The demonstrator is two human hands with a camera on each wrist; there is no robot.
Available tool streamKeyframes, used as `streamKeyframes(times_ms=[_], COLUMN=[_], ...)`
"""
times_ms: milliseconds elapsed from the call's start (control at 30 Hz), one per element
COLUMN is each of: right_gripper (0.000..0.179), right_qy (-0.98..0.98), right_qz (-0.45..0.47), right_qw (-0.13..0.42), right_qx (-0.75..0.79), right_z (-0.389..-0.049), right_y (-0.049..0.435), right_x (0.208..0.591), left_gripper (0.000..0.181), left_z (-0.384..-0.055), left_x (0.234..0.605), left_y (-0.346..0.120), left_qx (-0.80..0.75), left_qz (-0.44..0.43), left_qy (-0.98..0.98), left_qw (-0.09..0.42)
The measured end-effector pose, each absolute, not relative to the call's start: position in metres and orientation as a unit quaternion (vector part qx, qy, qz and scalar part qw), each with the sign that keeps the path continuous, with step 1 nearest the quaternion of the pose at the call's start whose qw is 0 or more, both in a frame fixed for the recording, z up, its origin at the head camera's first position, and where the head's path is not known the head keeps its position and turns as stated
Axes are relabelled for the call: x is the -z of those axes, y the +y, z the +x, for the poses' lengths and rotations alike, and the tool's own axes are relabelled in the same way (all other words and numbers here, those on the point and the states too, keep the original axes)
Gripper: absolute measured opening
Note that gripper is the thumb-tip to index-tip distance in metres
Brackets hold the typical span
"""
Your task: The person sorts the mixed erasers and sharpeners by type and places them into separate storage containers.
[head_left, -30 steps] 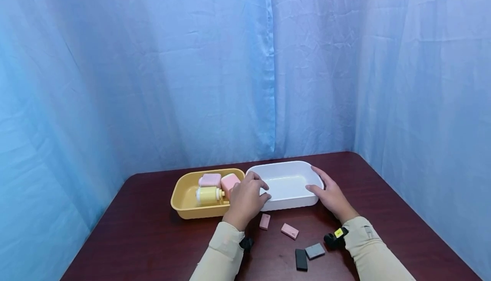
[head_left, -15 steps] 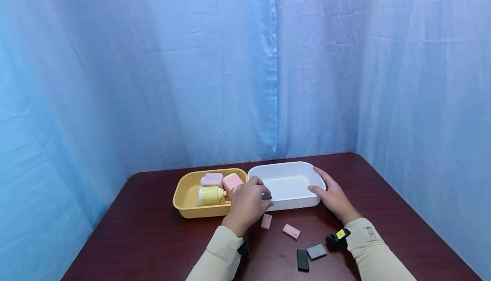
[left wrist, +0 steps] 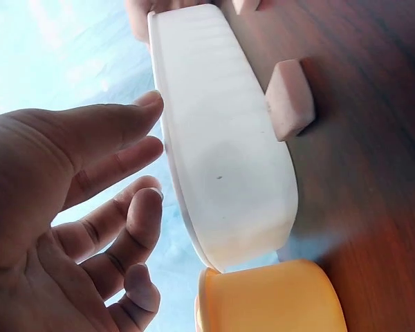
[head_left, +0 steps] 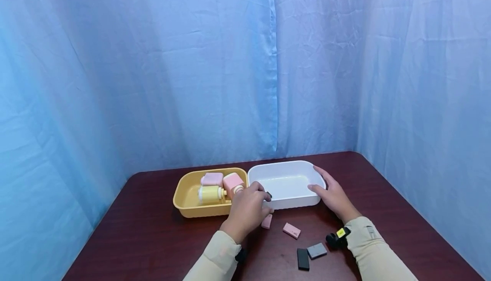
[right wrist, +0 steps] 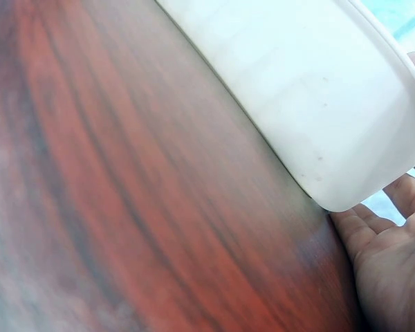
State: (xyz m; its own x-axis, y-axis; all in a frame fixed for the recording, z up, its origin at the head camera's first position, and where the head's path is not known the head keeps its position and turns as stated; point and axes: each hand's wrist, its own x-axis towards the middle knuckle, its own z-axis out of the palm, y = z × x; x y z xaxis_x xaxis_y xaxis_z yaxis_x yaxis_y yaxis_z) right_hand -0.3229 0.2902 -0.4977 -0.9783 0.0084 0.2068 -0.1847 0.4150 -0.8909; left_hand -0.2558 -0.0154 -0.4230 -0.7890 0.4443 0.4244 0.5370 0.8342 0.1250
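My right hand (head_left: pixel 335 195) grips the right end of a white plastic basket (head_left: pixel 284 203), thumb inside the rim and fingers along the outer wall. At the basket's left front corner is my left hand (head_left: pixel 247 208), fingers bent. A small dark piece (head_left: pixel 269 195) shows by its index fingertip in the head view. The left wrist view shows the thumb and fingers apart by the basket rim, with no piece visible between them. Under that hand lies a pink block (head_left: pixel 267 222), partly covered; a second pink block (head_left: pixel 291 230) lies to its right.
A yellow basket (head_left: pixel 188 213) stands against the white one's left end. It holds a yellow pump bottle (head_left: pixel 209 193), a pink bottle (head_left: pixel 232 181) and a lilac bottle (head_left: pixel 212 179). A black block (head_left: pixel 303 259) and a grey block (head_left: pixel 316 250) lie nearer on the dark table.
The dark piece has appeared at my left fingertips since one second ago. My left hand has shifted slightly toward me, its thumb now lower and apart. My right hand keeps its hold on the basket.
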Motion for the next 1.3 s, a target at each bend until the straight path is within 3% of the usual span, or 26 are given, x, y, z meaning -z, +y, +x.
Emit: streamKeyframes(times_ms=[300,600,1300], right_gripper=[0.079,0.080,0.078], right_qy=[-0.831,-0.836,-0.841], right_qz=[0.061,0.058,0.053], right_qw=[0.088,0.086,0.092], right_qx=[-0.546,-0.539,-0.531], right_z=[-0.320,-0.321,-0.322], right_y=[0.290,0.290,0.290], right_x=[0.495,0.495,0.499], left_gripper=[0.026,0.015,0.046], left_z=[-0.247,-0.244,-0.237], left_x=[0.429,0.440,0.457], left_y=[-0.020,-0.020,-0.011], left_qx=[0.113,0.129,0.053], left_qz=[-0.268,-0.281,-0.178], left_qy=[-0.941,-0.937,-0.972], left_qw=[0.174,0.162,0.146])
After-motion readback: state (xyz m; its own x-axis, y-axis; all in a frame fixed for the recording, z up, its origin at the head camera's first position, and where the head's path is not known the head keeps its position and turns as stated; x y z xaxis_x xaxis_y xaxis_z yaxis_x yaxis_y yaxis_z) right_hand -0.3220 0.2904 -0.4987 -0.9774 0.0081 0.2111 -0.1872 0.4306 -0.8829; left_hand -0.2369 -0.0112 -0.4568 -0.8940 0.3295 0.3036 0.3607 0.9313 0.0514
